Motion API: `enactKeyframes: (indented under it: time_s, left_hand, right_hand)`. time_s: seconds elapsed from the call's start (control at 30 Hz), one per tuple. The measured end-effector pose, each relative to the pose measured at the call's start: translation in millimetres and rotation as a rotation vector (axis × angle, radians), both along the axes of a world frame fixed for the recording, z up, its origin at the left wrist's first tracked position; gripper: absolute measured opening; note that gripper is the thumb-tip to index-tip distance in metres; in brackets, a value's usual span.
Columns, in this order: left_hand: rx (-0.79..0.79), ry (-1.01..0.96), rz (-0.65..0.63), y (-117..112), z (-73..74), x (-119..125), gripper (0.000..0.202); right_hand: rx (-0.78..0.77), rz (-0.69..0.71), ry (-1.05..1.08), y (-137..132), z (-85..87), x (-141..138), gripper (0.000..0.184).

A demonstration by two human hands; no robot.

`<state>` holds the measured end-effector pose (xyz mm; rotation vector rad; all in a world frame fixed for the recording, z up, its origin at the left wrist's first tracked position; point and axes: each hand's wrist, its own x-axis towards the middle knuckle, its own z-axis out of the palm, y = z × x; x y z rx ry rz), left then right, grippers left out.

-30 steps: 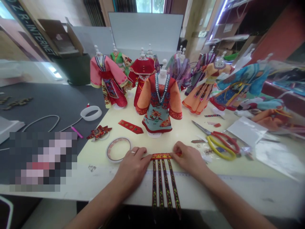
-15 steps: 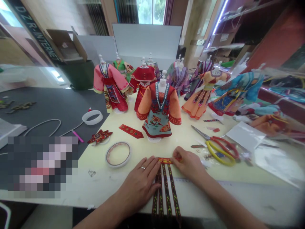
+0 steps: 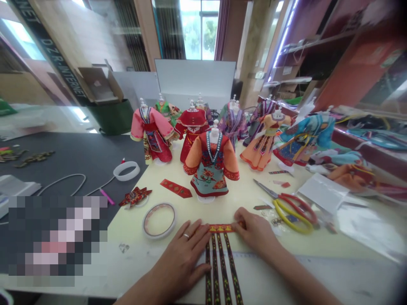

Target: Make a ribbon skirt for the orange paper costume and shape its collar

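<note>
A short red and yellow patterned band (image 3: 220, 228) lies crosswise on the table. Several narrow dark strips (image 3: 224, 267) with green and yellow motifs run down from it toward the table's front edge. My left hand (image 3: 184, 254), a ring on one finger, lies flat with its fingertips on the band's left end and its thumb by the leftmost strip. At the right end, my right hand (image 3: 252, 226) pinches the band between thumb and bent fingers. Just behind stands a miniature orange-sleeved robe (image 3: 210, 165) on a small white form.
A roll of tape (image 3: 159, 220) lies left of my hands, near a red pointed strip (image 3: 176, 188) and a folded star-shaped piece (image 3: 136, 197). Scissors (image 3: 294, 212) with red and yellow handles lie to the right. Several miniature costumes stand behind. A clear ruler (image 3: 305, 259) lies along the front.
The view has tilted up, so everything sits lower. My right hand has slid slightly right along the band, uncovering more of it. My left hand stays flat on its left end.
</note>
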<state>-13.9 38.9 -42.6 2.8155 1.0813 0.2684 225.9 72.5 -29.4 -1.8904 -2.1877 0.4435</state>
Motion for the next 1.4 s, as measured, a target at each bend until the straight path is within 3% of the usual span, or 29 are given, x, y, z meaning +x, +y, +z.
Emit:
enactKeyframes:
  time_s: [0.23,0.37,0.53,0.77,0.83,0.97,1.03,1.13,1.3,1.4]
  left_hand:
    - [-0.045,-0.004,0.017,-0.9,12.8,-0.3,0.060]
    - [-0.060,-0.030,0.014,-0.6,13.1,-0.4,0.058]
    - [-0.095,-0.046,0.020,2.4,11.0,-0.9,0.059]
    - [-0.084,-0.033,0.017,-0.2,19.2,-1.1,0.059]
    - [-0.081,-0.038,0.004,-0.8,19.7,-1.6,0.059]
    - [-0.044,-0.065,-0.006,-0.8,14.9,-2.6,0.060]
    - [-0.025,-0.075,-0.013,-0.6,11.6,-2.7,0.060]
    - [-0.019,-0.092,-0.003,-0.3,8.7,-2.4,0.060]
    - [-0.046,-0.110,0.009,0.0,9.8,-1.8,0.064]
    - [-0.060,-0.114,0.018,-0.6,9.7,-1.5,0.064]
  right_hand:
    - [0.124,-0.024,-0.097,-5.7,18.6,10.6,0.017]
    - [0.142,0.087,-0.093,-11.3,27.5,-6.0,0.019]
    - [0.087,0.178,-0.120,-9.4,23.5,-27.7,0.013]
    - [0.115,0.192,-0.099,-0.6,17.7,-20.6,0.015]
    - [0.152,0.251,-0.069,-6.5,17.4,-21.0,0.019]
    - [0.240,0.546,0.015,-26.7,8.1,-29.0,0.034]
    - [0.284,0.622,0.026,-33.8,1.2,-32.1,0.040]
    - [0.282,0.602,0.014,-36.2,-3.5,-31.3,0.043]
    - [0.166,0.545,0.105,-32.1,4.3,-19.5,0.046]
    - [0.176,0.542,0.135,-31.9,6.0,-18.4,0.049]
